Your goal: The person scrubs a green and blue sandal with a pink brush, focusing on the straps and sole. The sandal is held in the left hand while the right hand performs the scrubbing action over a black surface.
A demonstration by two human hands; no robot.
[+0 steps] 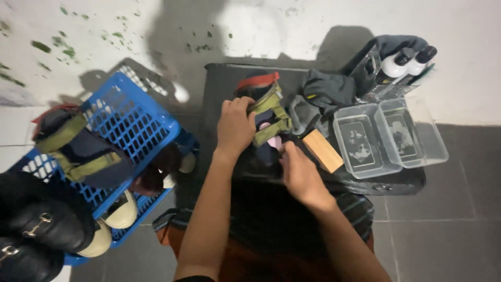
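My left hand [236, 126] grips a dark sandal [263, 112] with olive-green straps and a red heel edge, holding it on a small black table [222, 86]. My right hand [301, 175] is closed at the sandal's near end, fingers pressed against a pinkish patch by the lower strap; whether anything is in that hand is hidden. A wooden-backed brush [322, 150] lies just right of my right hand.
A blue plastic basket [130, 122] at left holds a matching sandal [78, 151], cream shoes and black loafers [36, 230]. Two clear plastic tubs [389, 138] sit on the table's right, with dark cloths [329, 89] and two black-capped white bottles [404, 62] behind.
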